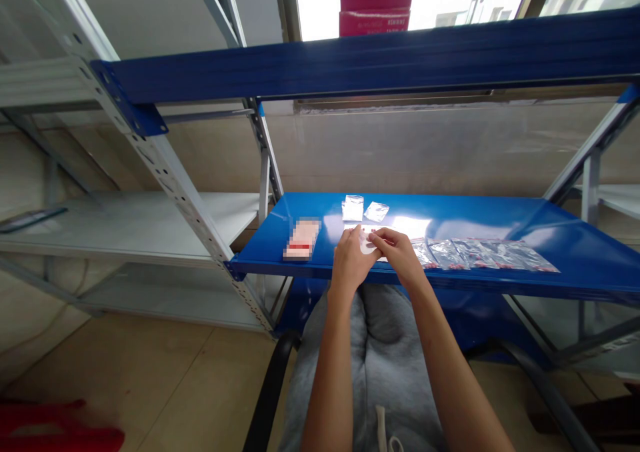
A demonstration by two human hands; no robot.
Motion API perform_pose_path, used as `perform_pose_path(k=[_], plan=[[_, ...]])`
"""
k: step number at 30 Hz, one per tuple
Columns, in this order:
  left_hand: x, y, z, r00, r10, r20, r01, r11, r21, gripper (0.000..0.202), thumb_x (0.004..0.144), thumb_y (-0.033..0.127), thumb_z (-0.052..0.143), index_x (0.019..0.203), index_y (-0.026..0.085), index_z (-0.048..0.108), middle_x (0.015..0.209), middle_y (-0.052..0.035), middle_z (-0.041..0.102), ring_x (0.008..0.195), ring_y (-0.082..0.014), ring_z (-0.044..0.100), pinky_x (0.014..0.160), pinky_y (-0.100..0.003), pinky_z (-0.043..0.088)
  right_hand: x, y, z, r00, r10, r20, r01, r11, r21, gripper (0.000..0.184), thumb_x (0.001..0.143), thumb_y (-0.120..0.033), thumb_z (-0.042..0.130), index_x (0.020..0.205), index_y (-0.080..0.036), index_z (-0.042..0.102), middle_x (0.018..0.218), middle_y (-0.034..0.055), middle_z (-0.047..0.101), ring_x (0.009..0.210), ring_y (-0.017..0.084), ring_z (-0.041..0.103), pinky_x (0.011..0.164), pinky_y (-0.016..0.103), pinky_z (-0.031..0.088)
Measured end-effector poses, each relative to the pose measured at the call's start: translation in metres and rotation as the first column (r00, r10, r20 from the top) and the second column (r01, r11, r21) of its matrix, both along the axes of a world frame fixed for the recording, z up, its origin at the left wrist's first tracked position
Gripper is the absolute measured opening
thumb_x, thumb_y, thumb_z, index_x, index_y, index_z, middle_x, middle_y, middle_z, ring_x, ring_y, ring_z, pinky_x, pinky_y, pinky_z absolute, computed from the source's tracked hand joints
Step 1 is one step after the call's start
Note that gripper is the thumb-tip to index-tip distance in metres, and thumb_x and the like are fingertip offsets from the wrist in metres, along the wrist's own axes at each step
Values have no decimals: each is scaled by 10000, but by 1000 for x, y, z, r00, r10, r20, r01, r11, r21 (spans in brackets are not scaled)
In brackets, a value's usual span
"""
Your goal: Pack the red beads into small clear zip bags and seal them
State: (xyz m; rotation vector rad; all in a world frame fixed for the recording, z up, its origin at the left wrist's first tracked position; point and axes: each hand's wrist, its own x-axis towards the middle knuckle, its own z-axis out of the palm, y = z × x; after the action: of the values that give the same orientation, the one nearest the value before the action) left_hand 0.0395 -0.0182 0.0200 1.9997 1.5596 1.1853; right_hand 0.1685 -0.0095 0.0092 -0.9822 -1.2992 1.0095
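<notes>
Just above the front edge of the blue shelf, my two hands meet over a small white, thin piece. My left hand is closed around its left side. The thumb and fingers of my right hand pinch at its right edge. Whether it is a small bag or a bit of paper, I cannot make out. Under and behind the hands lies something white with small reddish bits, mostly hidden. To the right, several clear zip bags with small red items inside overlap in a row.
Farther back on the shelf lie small white-looking bags and another bag. A blurred-out pinkish rectangular item rests at the left. A blue crossbeam spans overhead, and a grey perforated post stands left. Red boxes stand by the window.
</notes>
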Motion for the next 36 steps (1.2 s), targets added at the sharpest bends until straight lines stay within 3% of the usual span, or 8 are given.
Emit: perform_pose_path(k=[7, 13, 17, 20, 23, 27, 31, 36], plan=[[2, -3, 3, 988, 97, -120, -95, 995, 26, 473, 884, 346, 687, 1311, 166, 593, 1205, -148, 665, 1151, -306, 644, 965, -396, 506, 2, 4, -7, 1000, -8, 24, 9, 1000, -27, 433, 763, -630, 743, 761, -199, 713, 756, 36, 671, 733, 193, 612, 636, 316, 547], [-2, -3, 5, 990, 64, -126, -60, 998, 37, 437, 919, 339, 645, 1310, 150, 590, 1203, -151, 663, 1161, -300, 638, 982, -397, 509, 0, 6, -10, 993, -54, 102, 57, 998, -25, 506, 804, -670, 668, 763, -168, 719, 765, 56, 689, 724, 193, 621, 607, 309, 565], [-8, -1, 3, 991, 56, -122, -52, 998, 30, 440, 911, 309, 658, 1316, 151, 592, 1193, -140, 670, 1136, -285, 648, 992, -393, 512, 6, 9, -10, 992, -43, 121, 46, 999, -18, 461, 846, -616, 635, 975, -181, 720, 875, 67, 737, 788, 203, 688, 600, 279, 563], [-17, 2, -2, 988, 98, -123, -98, 995, 7, 494, 893, 302, 685, 1353, 161, 570, 1229, -142, 663, 1147, -280, 649, 1005, -394, 508, 23, 27, -16, 966, -118, 232, 119, 993, 10, 362, 886, -497, 609, 1056, -190, 697, 917, 83, 754, 815, 215, 719, 582, 268, 541], [-32, 8, -8, 977, 170, -127, -175, 984, -29, 555, 871, 299, 710, 1382, 153, 551, 1285, -164, 654, 1204, -301, 632, 1027, -409, 496, 40, 55, -23, 835, -229, 500, 229, 972, 63, 181, 869, -300, 627, 946, -175, 734, 859, 83, 761, 777, 211, 716, 640, 285, 526], [-48, 15, -16, 960, 239, -144, -248, 968, -46, 581, 839, 260, 729, 1378, 126, 556, 1325, -188, 644, 1293, -329, 585, 1089, -429, 451, 47, 83, -29, 610, -231, 758, 195, 971, 139, 134, 856, -177, 656, 902, -155, 780, 886, 101, 779, 805, 212, 707, 741, 293, 498], [-51, 15, -19, 960, 231, -157, -244, 968, -65, 551, 846, 255, 717, 1360, 120, 569, 1317, -189, 650, 1305, -332, 575, 1098, -437, 442, 40, 93, -33, 467, -188, 864, 154, 980, 129, 155, 858, -202, 702, 960, -143, 802, 948, 129, 784, 860, 233, 706, 748, 284, 480], [-47, 17, -20, 961, 215, -173, -226, 973, -49, 546, 847, 275, 720, 1355, 136, 574, 1320, -187, 650, 1305, -321, 571, 1096, -423, 442, 36, 92, -36, 374, -168, 912, 161, 980, 115, 149, 860, -205, 697, 947, -150, 805, 949, 133, 779, 890, 239, 699, 752, 278, 459]])
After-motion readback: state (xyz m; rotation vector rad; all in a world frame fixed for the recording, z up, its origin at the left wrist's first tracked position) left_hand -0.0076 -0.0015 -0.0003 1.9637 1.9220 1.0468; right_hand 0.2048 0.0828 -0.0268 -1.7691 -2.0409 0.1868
